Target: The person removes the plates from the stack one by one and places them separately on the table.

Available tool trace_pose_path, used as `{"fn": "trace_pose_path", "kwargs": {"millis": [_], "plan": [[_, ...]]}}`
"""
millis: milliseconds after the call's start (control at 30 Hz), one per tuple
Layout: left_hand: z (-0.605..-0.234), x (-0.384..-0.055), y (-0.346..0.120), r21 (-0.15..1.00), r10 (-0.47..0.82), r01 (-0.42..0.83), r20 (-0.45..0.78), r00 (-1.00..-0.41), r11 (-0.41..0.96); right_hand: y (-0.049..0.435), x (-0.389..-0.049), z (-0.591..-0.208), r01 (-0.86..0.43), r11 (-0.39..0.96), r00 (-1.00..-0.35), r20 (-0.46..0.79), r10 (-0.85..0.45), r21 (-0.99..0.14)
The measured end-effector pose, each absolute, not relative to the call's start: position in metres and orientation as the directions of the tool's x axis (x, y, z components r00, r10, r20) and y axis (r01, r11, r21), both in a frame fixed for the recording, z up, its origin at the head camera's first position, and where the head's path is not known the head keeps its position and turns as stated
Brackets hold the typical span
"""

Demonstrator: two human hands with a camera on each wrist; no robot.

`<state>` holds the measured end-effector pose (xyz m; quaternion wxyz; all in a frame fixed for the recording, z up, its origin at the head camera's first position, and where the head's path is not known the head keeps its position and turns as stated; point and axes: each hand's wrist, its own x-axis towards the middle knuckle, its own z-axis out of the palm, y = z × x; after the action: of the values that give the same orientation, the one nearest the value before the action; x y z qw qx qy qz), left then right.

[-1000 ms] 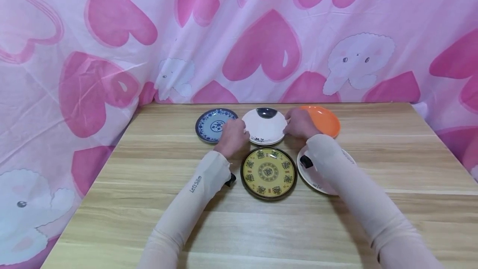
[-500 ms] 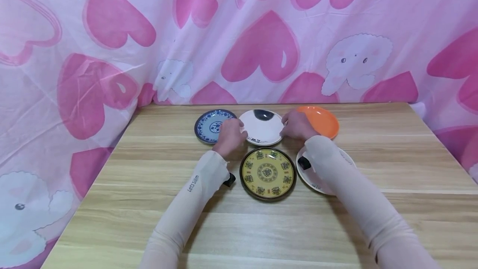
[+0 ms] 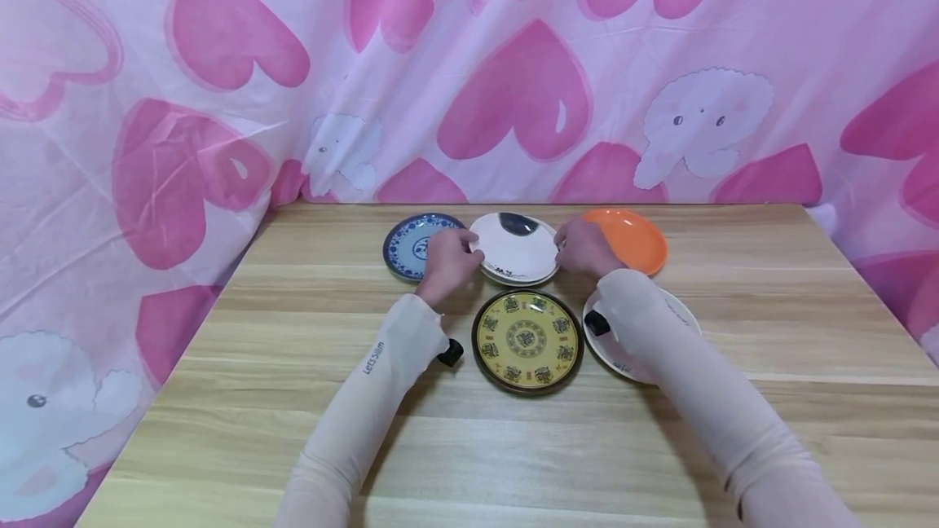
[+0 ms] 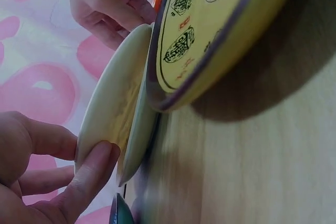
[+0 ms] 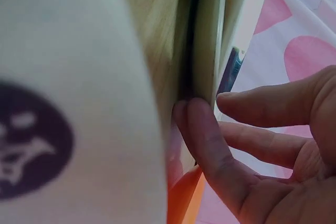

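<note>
My left hand (image 3: 449,257) pinches the left rim of a white plate (image 3: 513,247) with a black patch. In the left wrist view that plate (image 4: 110,98) is tilted, its left side raised off a second white plate (image 4: 137,135) below. My right hand (image 3: 587,247) is at the right rims of this pair. In the right wrist view its fingers (image 5: 205,129) hold the lower plate's edge (image 5: 207,45). A blue patterned plate (image 3: 405,247) lies by my left hand, and an orange plate (image 3: 637,241) by my right.
A yellow plate (image 3: 526,341) with a dark rim lies just in front of the pair. Under my right forearm is another white plate (image 3: 614,353), partly hidden. A pink heart-print curtain (image 3: 513,104) hangs behind the wooden table (image 3: 469,463).
The upper white plate's left side has risen, and the lower plate's rim now shows beneath it. My left hand has shifted slightly left; my right hand stays nearly in place.
</note>
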<state>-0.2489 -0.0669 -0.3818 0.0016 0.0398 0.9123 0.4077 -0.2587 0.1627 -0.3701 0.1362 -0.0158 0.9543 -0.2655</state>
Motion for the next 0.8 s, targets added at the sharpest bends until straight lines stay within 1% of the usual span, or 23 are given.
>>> {"fn": "trace_pose_path", "kwargs": {"millis": [233,567,800], "plan": [[-0.385,-0.247,-0.074,0.765,0.03,0.071,0.067,-0.997,0.64,0.164,-0.259,-0.371,0.011,0.875,-0.965,-0.235,-0.117,-0.484],[-0.383,-0.236,-0.092,0.835,-0.045,-0.004,0.025,-0.999,0.551,0.169,-0.259,-0.368,-0.027,0.894,-0.964,-0.225,-0.142,-0.447],[-0.378,-0.216,-0.12,0.863,-0.04,-0.049,-0.034,-0.999,0.502,0.166,-0.257,-0.366,-0.047,0.89,-0.962,-0.22,-0.163,-0.453]]}}
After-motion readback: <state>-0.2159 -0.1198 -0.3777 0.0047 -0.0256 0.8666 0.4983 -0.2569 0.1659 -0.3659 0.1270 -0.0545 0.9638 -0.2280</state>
